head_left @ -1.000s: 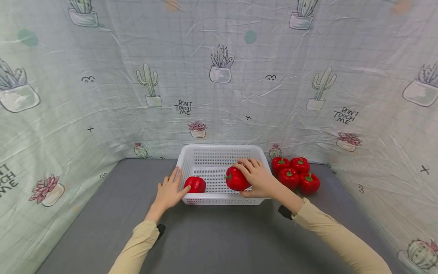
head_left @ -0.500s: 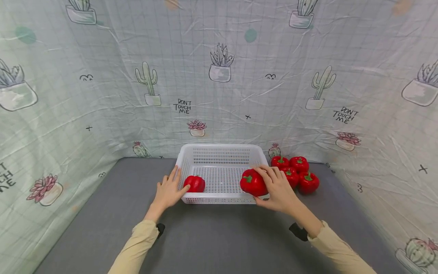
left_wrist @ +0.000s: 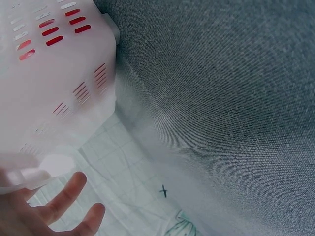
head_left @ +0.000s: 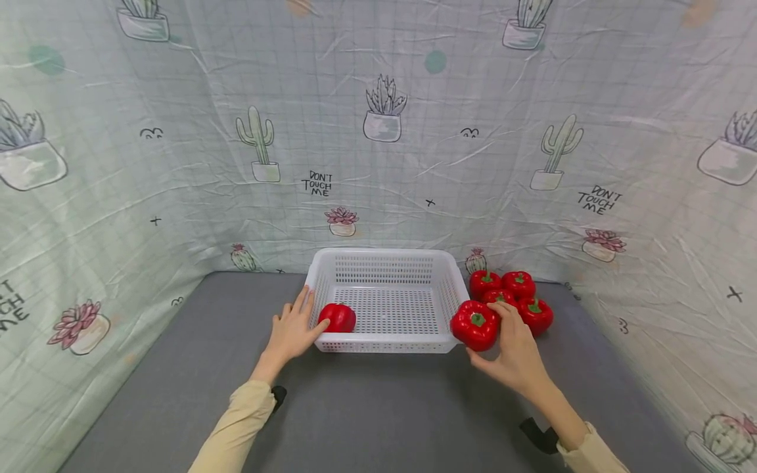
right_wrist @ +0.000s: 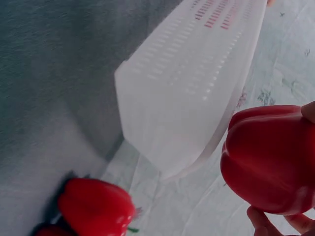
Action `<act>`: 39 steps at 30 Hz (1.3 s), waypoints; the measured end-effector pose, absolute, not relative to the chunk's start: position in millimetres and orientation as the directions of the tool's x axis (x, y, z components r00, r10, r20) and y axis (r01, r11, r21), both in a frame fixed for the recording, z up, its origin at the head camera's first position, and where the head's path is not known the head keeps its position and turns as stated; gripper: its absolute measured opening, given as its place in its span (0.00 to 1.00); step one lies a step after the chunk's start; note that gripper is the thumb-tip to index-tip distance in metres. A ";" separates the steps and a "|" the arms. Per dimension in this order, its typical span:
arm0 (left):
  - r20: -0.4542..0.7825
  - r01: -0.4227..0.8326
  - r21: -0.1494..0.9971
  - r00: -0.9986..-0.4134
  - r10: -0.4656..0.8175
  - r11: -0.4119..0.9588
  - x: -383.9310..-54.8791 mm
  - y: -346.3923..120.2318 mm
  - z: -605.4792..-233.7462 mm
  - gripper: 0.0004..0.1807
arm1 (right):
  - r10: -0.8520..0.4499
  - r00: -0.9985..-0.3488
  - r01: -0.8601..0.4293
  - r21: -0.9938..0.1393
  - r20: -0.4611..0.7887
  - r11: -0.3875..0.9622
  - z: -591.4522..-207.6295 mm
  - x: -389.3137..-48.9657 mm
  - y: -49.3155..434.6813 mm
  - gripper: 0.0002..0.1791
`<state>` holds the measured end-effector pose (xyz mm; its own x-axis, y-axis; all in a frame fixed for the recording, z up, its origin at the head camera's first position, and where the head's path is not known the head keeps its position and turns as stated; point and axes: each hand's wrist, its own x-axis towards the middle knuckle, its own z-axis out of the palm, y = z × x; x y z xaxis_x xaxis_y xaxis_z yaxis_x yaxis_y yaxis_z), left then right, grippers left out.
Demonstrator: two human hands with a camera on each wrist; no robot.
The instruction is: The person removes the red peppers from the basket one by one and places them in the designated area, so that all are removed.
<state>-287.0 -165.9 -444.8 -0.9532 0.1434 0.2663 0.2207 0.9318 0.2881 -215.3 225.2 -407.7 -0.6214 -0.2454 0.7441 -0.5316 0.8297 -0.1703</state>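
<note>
A red bell pepper (head_left: pixel 475 325) is gripped by my right hand (head_left: pixel 516 351), off the front right corner of the white plastic basket (head_left: pixel 381 343). Its green stem faces the head camera. The right wrist view shows the held bell pepper (right_wrist: pixel 270 160) large, fingertips at its sides. My left hand (head_left: pixel 294 334) rests on the basket's left rim, fingers spread, thumb over the front left corner. Close to that thumb, one red bell pepper (head_left: pixel 338 318) lies inside. In the left wrist view, two fingers of the left hand (left_wrist: pixel 54 209) stretch past the rim.
Several red bell peppers (head_left: pixel 535 317) stand clustered on the grey table (head_left: pixel 378 407), right of the basket and partly behind the right hand. A cactus-print cloth (head_left: pixel 378 217) hangs behind and along both sides.
My right hand has carried its bell pepper from above the basket rightward past the right rim, turning the stem toward the head camera. My left hand and the basket have stayed put.
</note>
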 end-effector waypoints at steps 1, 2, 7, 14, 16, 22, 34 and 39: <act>0.266 0.221 0.286 -0.953 0.144 0.932 -287.0 -165.8 -444.7 0.41 | -0.233 -0.620 -0.526 -0.178 0.749 0.831 -408.6 -214.5 227.5 0.49; 0.267 0.222 0.286 -0.953 0.145 0.932 -287.1 -165.9 -444.7 0.41 | -0.220 -0.619 -0.523 -0.187 0.754 0.832 -409.3 -213.5 229.5 0.49; 0.260 0.214 0.284 -0.955 0.140 0.935 -287.1 -166.6 -444.0 0.41 | -0.137 -0.668 -0.459 -0.259 0.731 0.850 -413.6 -210.6 240.2 0.51; 0.253 0.210 0.285 -0.958 0.137 0.935 -287.1 -167.3 -443.8 0.42 | -0.059 -0.703 -0.355 -0.278 0.709 0.893 -422.1 -212.6 257.0 0.50; 0.252 0.208 0.283 -0.958 0.136 0.936 -287.2 -167.3 -444.3 0.42 | -0.044 -0.711 -0.319 -0.266 0.702 0.910 -425.4 -213.6 260.7 0.48; 0.241 0.207 0.292 -0.961 0.137 0.934 -287.1 -166.8 -444.2 0.42 | 0.000 -0.740 -0.186 -0.204 0.673 0.961 -434.2 -216.0 268.2 0.46; 0.244 0.210 0.290 -0.960 0.140 0.934 -287.0 -164.8 -443.6 0.41 | 0.022 -0.740 -0.054 -0.092 0.673 0.994 -450.1 -228.9 277.5 0.46; 0.245 0.209 0.295 -0.960 0.138 0.932 -286.6 -164.8 -443.3 0.41 | 0.037 -0.755 -0.021 -0.080 0.655 0.997 -455.3 -234.9 278.5 0.46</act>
<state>-286.6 -164.8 -443.3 -0.9597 0.1380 0.2446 0.2093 0.9323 0.2951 -234.9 278.5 -455.3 -0.7551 0.0371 0.6545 -0.0207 0.9966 -0.0803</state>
